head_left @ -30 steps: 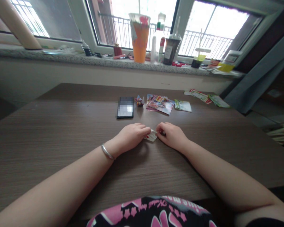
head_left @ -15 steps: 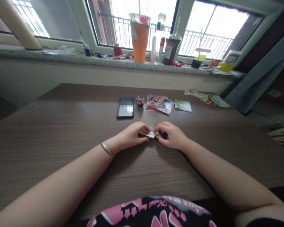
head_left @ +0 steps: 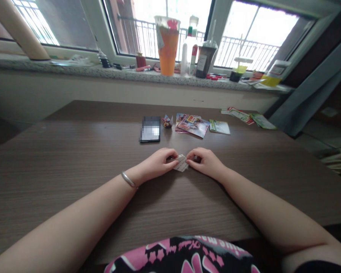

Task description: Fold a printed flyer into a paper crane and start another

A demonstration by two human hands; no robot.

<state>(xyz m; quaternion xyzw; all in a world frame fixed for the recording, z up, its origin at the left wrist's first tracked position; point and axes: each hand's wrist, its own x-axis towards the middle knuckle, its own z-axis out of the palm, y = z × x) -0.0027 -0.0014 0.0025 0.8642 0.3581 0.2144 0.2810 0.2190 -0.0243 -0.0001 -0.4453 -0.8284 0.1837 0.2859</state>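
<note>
A small folded piece of printed paper (head_left: 182, 163) lies between my two hands on the brown wooden table (head_left: 74, 159). My left hand (head_left: 156, 165), with a silver bangle on the wrist, pinches the paper's left side with curled fingers. My right hand (head_left: 206, 162) pinches its right side, fingers also curled. Both hands rest low on the table's middle.
Beyond my hands lie a dark phone (head_left: 150, 129), a tiny folded paper figure (head_left: 167, 121), colourful printed sheets (head_left: 191, 124) and more leaflets (head_left: 246, 115) at the right. The window sill holds an orange cup (head_left: 167, 45), bottles (head_left: 189, 47) and a dark drink cup (head_left: 205, 58).
The folded paper has been turned and flattened between my fingers; its pale side now faces up. Both hands stayed in nearly the same place.
</note>
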